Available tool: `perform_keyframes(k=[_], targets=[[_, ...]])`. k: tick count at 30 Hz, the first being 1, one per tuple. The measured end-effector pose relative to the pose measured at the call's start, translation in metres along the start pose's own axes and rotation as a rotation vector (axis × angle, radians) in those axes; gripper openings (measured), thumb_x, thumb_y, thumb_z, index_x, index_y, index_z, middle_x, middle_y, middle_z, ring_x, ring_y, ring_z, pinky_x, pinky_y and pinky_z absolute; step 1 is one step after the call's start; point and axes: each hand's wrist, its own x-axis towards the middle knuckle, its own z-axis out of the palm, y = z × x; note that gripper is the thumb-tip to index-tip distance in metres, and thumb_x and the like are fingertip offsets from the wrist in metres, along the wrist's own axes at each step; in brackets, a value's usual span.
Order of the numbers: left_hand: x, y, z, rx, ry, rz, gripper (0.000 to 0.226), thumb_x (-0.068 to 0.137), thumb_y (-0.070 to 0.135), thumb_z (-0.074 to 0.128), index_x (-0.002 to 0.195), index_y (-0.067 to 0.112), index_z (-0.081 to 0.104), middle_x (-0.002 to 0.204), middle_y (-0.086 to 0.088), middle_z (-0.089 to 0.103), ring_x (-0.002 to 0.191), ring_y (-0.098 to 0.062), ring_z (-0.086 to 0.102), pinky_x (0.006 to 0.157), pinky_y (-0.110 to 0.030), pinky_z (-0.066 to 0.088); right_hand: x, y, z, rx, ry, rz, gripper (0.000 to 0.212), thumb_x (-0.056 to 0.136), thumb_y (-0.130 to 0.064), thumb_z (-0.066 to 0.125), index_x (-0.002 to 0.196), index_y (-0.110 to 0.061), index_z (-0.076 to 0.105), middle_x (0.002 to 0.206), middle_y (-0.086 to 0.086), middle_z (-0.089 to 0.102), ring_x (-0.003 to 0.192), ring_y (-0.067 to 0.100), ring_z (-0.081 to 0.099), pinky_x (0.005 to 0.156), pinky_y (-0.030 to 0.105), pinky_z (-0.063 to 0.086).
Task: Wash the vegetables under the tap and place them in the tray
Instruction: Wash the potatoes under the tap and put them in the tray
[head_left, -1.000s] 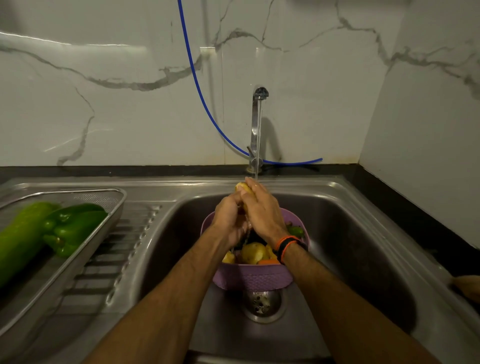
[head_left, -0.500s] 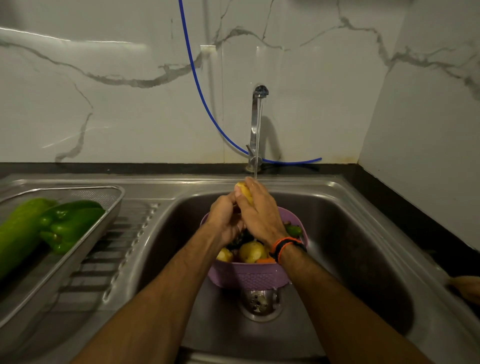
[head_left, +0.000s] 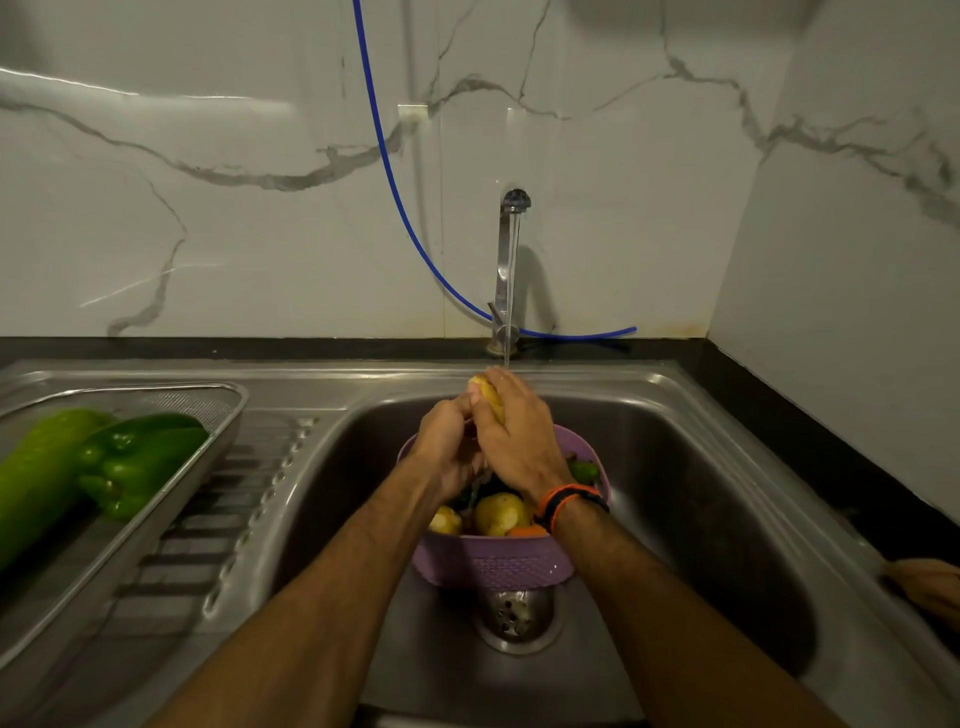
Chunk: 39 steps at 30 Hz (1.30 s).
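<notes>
Dim, warm indoor light falls from above. The marble wall (head_left: 623, 156) carries a pale glare streak at far left, and the tap (head_left: 508, 270) throws a soft shadow to its right. The sink (head_left: 701, 493) basin is dark. Wide-angle distortion bends the edges; focus is soft.

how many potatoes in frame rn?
3 visible. One potato held under the tap stream by both hands; two more in the purple colander: one at the left, a larger one at centre. More may be hidden beneath the hands and other vegetables.
</notes>
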Motion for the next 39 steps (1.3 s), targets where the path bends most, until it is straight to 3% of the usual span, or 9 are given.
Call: perform_keyframes(k=[2,5,8,14,18,22,27,31,39], targets=[[0.000,0.001,-0.001,0.014,-0.017,-0.024,0.035,0.103,0.020,0.047,0.131,0.000,0.057,0.120,-0.021,0.066,0.100,-0.030,0.068,0.060,-0.034,0.061,0.000,0.003,-0.001,0.014,-0.042,0.029,0.049,0.103,-0.035,0.045,0.147,-0.015,0.040,0.152,0.005,0.040,0.139,0.016,0.036,0.117,0.033,0.028],[-0.001,0.001,0.002,0.007,-0.009,0.023,0.031,0.103,0.018,0.048,0.124,0.000,0.060,0.107,-0.018,0.069,0.091,-0.026,0.069,0.062,-0.033,0.062,-0.001,0.004,-0.001,-0.021,0.111,-0.047,0.040,0.100,-0.033,0.052,0.135,-0.014,0.055,0.135,0.005,0.058,0.123,0.013,0.052,0.110,0.031,0.040],[-0.002,0.000,0.003,-0.006,-0.040,0.006,0.032,0.103,0.019,0.047,0.127,0.001,0.058,0.110,-0.019,0.067,0.094,-0.027,0.068,0.068,-0.035,0.063,0.001,0.002,0.001,-0.032,0.074,-0.033,0.042,0.102,-0.028,0.048,0.141,-0.012,0.049,0.144,0.006,0.050,0.133,0.014,0.044,0.110,0.020,0.027],[0.002,-0.003,0.004,-0.003,-0.003,0.035,0.030,0.102,0.020,0.049,0.126,0.003,0.058,0.117,-0.019,0.067,0.094,-0.027,0.068,0.060,-0.032,0.062,0.000,0.004,-0.004,-0.040,0.131,-0.095,0.037,0.100,-0.027,0.052,0.133,-0.013,0.057,0.134,0.006,0.059,0.123,0.013,0.052,0.110,0.030,0.040],[0.003,-0.003,0.000,0.022,-0.026,-0.006,0.034,0.103,0.019,0.047,0.130,0.002,0.056,0.108,-0.018,0.068,0.092,-0.027,0.069,0.059,-0.033,0.061,0.003,0.007,-0.002,-0.050,-0.046,-0.027,0.045,0.104,-0.029,0.043,0.146,-0.015,0.041,0.152,0.005,0.041,0.140,0.015,0.035,0.111,0.022,0.022],[0.005,-0.002,-0.001,-0.044,0.012,0.016,0.036,0.103,0.023,0.048,0.133,0.004,0.054,0.120,-0.021,0.065,0.102,-0.032,0.068,0.059,-0.036,0.061,0.000,0.008,-0.004,-0.025,0.098,-0.098,0.033,0.098,-0.026,0.055,0.129,-0.016,0.059,0.125,0.002,0.063,0.112,0.008,0.056,0.105,0.033,0.046],[0.007,-0.004,0.002,-0.099,0.006,0.014,0.039,0.104,0.024,0.047,0.137,0.005,0.053,0.129,-0.022,0.062,0.118,-0.034,0.062,0.090,-0.043,0.057,0.002,0.004,-0.001,-0.022,-0.078,0.014,0.047,0.105,-0.025,0.040,0.150,-0.016,0.034,0.156,0.004,0.034,0.144,0.016,0.030,0.115,0.024,0.018],[0.008,-0.005,0.002,-0.141,0.053,0.048,0.043,0.104,0.028,0.046,0.142,0.007,0.047,0.133,-0.021,0.058,0.117,-0.035,0.061,0.067,-0.040,0.062,0.000,0.004,0.001,0.057,0.080,0.068,0.031,0.098,-0.030,0.056,0.126,-0.019,0.060,0.113,0.001,0.064,0.097,0.008,0.060,0.092,0.028,0.053],[0.009,-0.001,-0.002,0.018,0.045,0.089,0.033,0.100,0.014,0.054,0.132,0.008,0.057,0.114,-0.014,0.066,0.095,-0.021,0.068,0.062,-0.033,0.061,0.001,0.002,-0.009,0.196,0.029,0.117,0.032,0.101,-0.018,0.051,0.131,-0.020,0.059,0.114,-0.007,0.061,0.093,-0.002,0.055,0.081,0.010,0.043]])
